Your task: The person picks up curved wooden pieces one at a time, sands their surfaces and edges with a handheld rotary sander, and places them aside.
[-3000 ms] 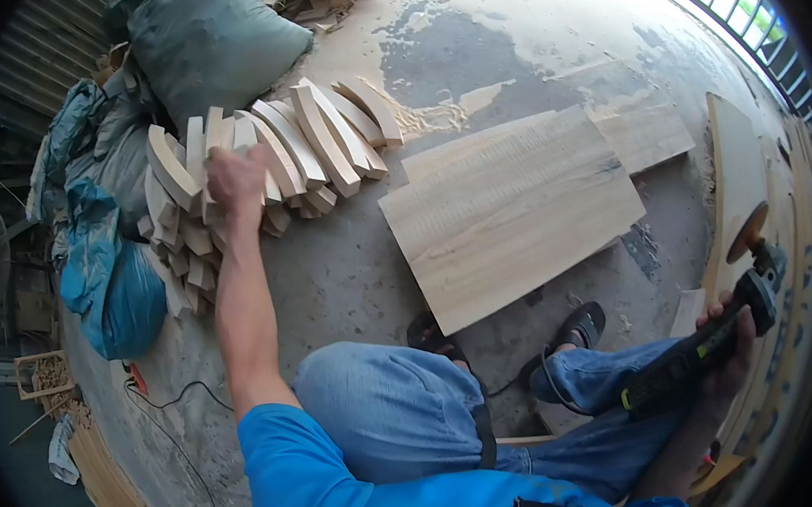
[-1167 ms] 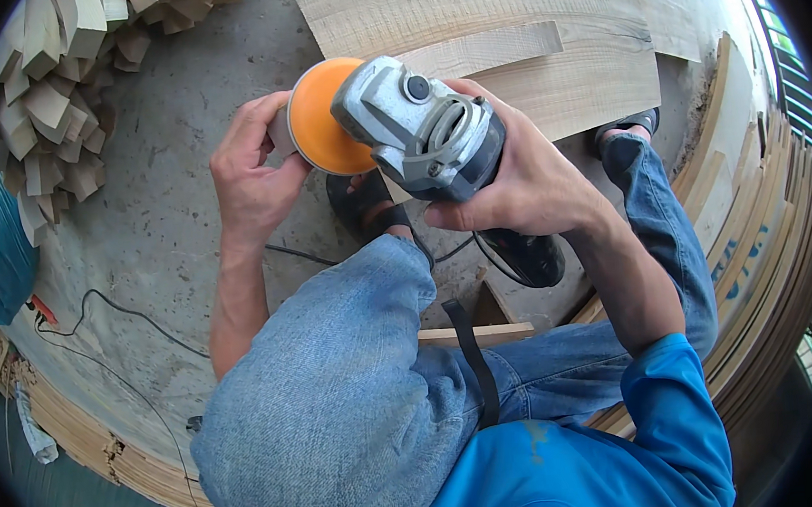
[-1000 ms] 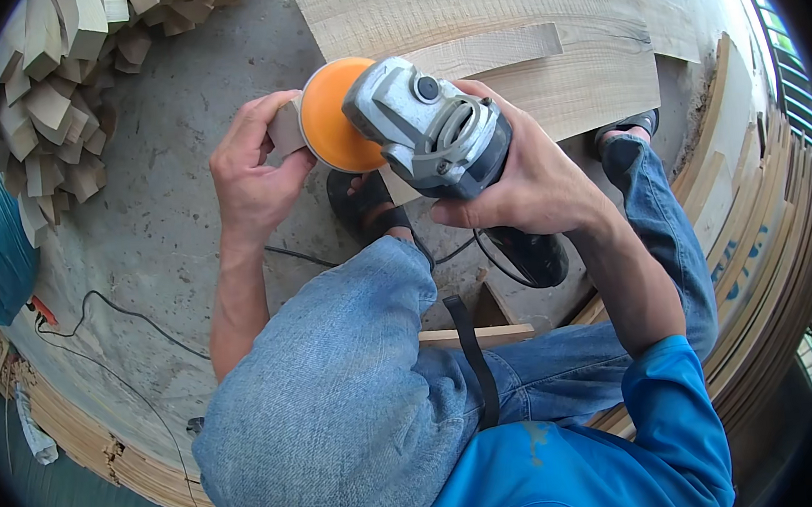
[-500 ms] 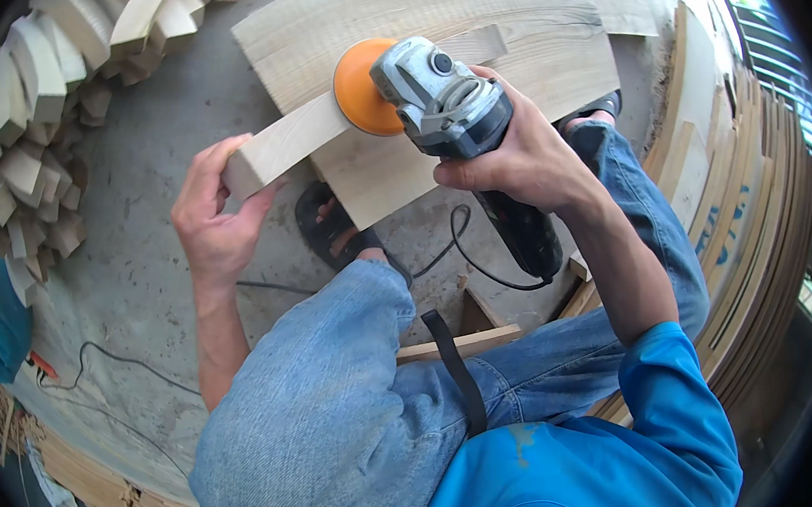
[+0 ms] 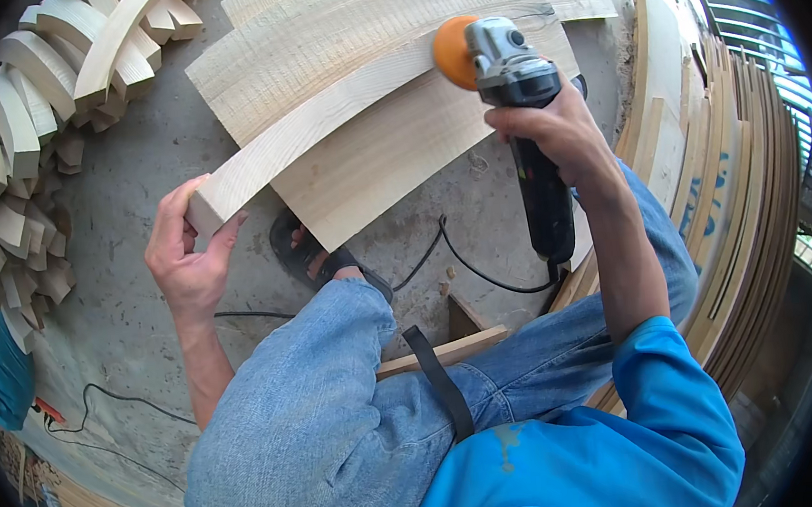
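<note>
While the left hand (image 5: 187,261) pinches the curved pale wooden strip (image 5: 320,127) over the boards, right hand (image 5: 554,137) fingers clamp the grey orange-disc sander (image 5: 506,64); sanding underway, steady passes needed next.

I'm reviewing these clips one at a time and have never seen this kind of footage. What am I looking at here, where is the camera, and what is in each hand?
There is no machine here: a person wears a wide fisheye camera on the head, looking down, so straight edges bend near the rim. The left hand grips the near end of a curved wooden piece. The right hand holds an angle grinder with an orange sanding disc against that piece. Under it lies a wide wooden board on the concrete floor. A pile of similar curved pieces sits at left, and the grinder's black cable trails past the person's knees.
</note>
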{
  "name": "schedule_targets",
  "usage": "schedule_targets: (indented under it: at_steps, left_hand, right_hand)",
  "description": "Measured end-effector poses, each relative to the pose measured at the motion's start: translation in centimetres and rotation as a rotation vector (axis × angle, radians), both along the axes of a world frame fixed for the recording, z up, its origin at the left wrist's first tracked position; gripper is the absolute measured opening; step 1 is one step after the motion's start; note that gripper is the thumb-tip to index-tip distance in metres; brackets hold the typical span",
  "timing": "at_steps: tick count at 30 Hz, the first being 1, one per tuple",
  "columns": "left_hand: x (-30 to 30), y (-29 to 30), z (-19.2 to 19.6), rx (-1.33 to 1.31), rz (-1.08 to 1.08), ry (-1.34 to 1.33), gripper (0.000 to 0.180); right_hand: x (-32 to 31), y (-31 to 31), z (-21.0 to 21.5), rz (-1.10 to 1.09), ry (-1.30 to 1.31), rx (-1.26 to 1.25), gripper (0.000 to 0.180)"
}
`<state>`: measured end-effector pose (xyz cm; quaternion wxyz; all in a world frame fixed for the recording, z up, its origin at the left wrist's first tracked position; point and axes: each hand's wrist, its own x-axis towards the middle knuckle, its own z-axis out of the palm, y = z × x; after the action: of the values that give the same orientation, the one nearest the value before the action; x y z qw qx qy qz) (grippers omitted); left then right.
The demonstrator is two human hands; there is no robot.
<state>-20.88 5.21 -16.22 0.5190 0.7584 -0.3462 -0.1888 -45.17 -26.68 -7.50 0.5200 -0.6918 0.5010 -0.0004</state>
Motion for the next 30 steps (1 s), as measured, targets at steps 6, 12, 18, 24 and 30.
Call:
schedule_targets:
  at_steps: [6,12,18,24,30]
  left_hand:
    - [-0.3,0.1,0.5,0.004,0.024,0.106,0.052]
    - [0.2,-0.4,0.2,-0.039,-0.014,0.094,0.053]
    - [0.2,-0.2,0.1,-0.039,0.013,0.118,0.049]
    - [0.2,-0.2,0.1,-0.050,0.027,0.079,0.050]
    - [0.0,-0.2,0.1,-0.019,0.020,0.092,0.051]
  right_hand:
    - [0.4,0.6,1.0,0.058,-0.086,0.135,0.063]
    - [3.8,5.6,1.1,0.303,-0.256,0.327,0.090]
    - [7.7,9.5,0.0,0.468,-0.401,0.436,0.093]
    - [8.8,9.9,0.5,0.529,-0.413,0.429,0.090]
    - [7.7,8.7,0.8,0.445,-0.286,0.390,0.096]
